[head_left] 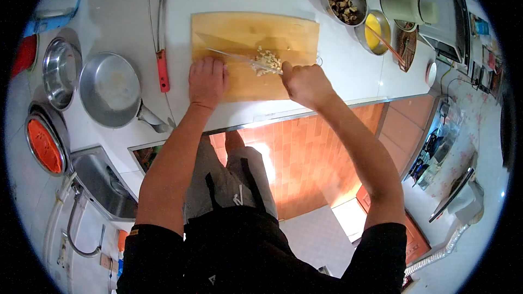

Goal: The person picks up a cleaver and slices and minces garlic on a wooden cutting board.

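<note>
A wooden cutting board (250, 30) lies on the white counter in front of me. My right hand (308, 84) is wrapped round the handle of a kitchen knife at the board's right side. The knife's blade (231, 56) points left across the board, over a small heap of pale chopped bits (269, 57) that look like minced garlic. On the board's left front part rests my left hand (208, 80), fingers curled in and pressed together. Nothing shows in it, and the blade tip is close to its fingers. Most of the knife handle is hidden by my right hand.
Left of the board lie a red-handled ladle (162, 71), a metal pan (109, 90) and a steel bowl (61, 73). A sink (103, 177) is at lower left. Back right stand a bowl of dark pieces (346, 2) and a bowl of yellow liquid (373, 30) with chopsticks.
</note>
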Demonstrator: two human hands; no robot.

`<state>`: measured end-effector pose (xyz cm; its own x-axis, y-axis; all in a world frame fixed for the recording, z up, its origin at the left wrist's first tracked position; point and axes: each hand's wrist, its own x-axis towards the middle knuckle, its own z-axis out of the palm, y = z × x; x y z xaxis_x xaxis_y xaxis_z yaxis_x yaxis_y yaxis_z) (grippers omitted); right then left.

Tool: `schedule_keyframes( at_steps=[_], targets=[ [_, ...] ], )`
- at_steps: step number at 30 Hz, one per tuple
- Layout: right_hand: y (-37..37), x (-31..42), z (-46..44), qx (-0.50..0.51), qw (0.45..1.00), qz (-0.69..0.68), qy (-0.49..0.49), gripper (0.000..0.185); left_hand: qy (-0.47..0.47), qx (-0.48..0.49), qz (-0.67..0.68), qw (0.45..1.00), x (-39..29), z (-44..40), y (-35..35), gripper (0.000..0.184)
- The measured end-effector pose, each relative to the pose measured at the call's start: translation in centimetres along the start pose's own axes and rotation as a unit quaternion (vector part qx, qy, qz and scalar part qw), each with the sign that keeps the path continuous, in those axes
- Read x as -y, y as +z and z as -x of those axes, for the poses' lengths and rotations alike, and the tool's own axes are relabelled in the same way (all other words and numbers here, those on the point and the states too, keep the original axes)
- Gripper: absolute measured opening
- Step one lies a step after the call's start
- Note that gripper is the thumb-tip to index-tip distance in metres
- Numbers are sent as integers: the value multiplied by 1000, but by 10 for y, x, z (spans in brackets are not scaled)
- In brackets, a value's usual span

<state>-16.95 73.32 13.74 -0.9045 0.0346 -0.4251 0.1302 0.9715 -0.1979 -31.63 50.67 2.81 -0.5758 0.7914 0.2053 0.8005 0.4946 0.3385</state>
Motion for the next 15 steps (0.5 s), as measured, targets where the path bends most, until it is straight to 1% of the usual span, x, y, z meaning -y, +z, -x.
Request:
schedule_keyframes(
  at_steps=[2,3,5,8,10,12,13,15],
  targets=[
    [-4,-12,-4,17,999,18,-36,16,9,-11,10,1000,0,1,-1,19],
    [3,-19,-4,-22,998,14,-60,16,3,-3,9,1000,-1,1,-2,20],
    [24,-32,2,-42,997,3,-66,17,-2,2,9,1000,-1,-3,-2,20],
    [33,-38,2,-58,995,-10,-86,19,0,-6,-2,1000,-4,2,-3,21],
    [25,-34,4,-65,994,-7,-88,21,7,-15,-18,1000,-3,2,-1,21],
    [14,-27,-3,13,999,10,-44,22,6,-13,-15,1000,-2,-1,1,21],
    [2,-20,-6,13,999,10,-46,22,5,-5,-10,1000,-2,-1,0,21],
    [-17,-11,-7,45,998,16,-32,19,4,-2,-12,1000,-2,2,0,21]
  ],
)
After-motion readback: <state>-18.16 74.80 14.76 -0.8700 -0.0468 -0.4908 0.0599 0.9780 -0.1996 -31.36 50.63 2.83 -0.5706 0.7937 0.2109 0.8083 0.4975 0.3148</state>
